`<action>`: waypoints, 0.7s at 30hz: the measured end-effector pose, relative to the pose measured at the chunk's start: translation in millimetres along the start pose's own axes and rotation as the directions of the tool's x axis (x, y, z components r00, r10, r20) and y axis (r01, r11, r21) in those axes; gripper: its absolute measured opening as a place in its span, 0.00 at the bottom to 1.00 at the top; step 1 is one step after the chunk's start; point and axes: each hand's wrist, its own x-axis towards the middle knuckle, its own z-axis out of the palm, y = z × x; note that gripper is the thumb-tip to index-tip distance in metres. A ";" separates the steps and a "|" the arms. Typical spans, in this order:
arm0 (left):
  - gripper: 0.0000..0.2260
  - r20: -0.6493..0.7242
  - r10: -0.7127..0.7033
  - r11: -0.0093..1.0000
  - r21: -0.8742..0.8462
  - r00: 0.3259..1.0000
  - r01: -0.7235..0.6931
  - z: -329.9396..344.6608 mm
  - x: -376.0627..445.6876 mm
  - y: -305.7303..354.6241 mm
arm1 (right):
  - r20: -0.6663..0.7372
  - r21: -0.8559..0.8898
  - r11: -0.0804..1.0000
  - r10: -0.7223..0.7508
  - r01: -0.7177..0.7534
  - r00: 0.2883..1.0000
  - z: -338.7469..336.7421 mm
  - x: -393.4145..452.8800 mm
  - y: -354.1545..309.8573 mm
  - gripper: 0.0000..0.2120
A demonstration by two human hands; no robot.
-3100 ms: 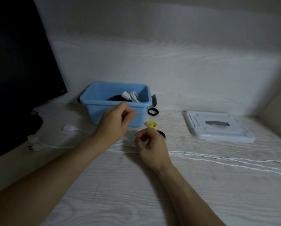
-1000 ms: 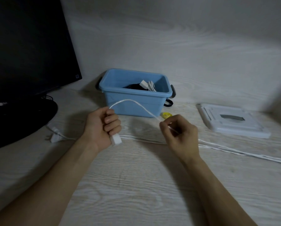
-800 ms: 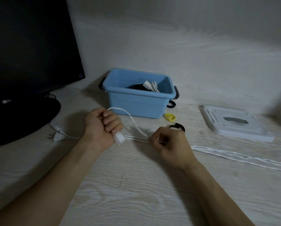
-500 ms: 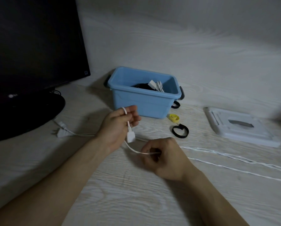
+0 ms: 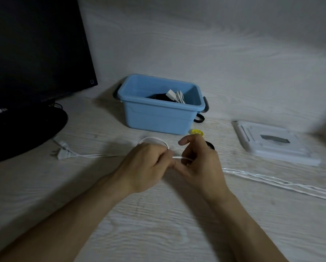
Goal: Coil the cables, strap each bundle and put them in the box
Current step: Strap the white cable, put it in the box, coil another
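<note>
My left hand grips a small loop of the white cable, which arches above its knuckles. My right hand pinches the same cable right beside it, the two hands touching. From there the cable runs in several strands across the table to the right edge. Its plug end lies to the left with a strand leading towards my hands. Behind them stands the blue box, with a black bundle and a white bundle inside.
A yellow strap and a black strap lie just past my right hand; another black strap sits by the box's right side. The white lid lies at right. A black monitor on its stand fills the left.
My hands have come together in front of the box. The left hand has closed round a cable loop, hiding the white connector that hung below it. The right hand rose to meet it.
</note>
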 end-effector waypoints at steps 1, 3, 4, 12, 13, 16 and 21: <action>0.20 0.015 0.055 0.993 0.100 0.998 -0.056 -2.3 -0.8 -0.1 | 0.018 0.005 1.000 0.008 -0.009 1.000 -1.4 0.6 2.0 0.24; 0.20 0.106 0.066 0.990 0.116 0.992 -0.078 -5.1 -0.3 -1.0 | 0.098 0.018 0.999 -0.041 0.039 0.994 -4.3 2.2 5.1 0.23; 0.20 0.170 0.047 0.998 0.043 0.984 -0.055 -5.5 0.2 -1.3 | 0.162 0.053 0.996 -0.074 0.066 0.984 -5.7 2.6 5.8 0.21; 0.19 0.601 -0.056 0.573 -0.635 0.797 0.519 -15.9 6.4 -19.2 | 0.377 0.346 0.932 -0.035 -0.106 0.926 -7.9 2.4 6.2 0.13; 0.19 0.613 -0.060 0.580 -0.621 0.788 0.527 -16.0 6.8 -19.5 | 0.370 0.334 0.935 -0.011 -0.122 0.929 -5.6 1.8 6.9 0.08; 0.16 0.591 -0.138 0.553 -0.620 0.795 0.557 -16.1 8.8 -20.7 | 0.347 0.359 0.913 0.062 -0.193 0.936 1.2 -1.2 5.2 0.03; 0.12 0.565 -0.061 0.443 -0.724 0.823 0.529 -12.4 8.7 -27.1 | 0.347 0.597 0.746 0.090 -0.294 0.934 5.6 -2.6 -4.9 0.08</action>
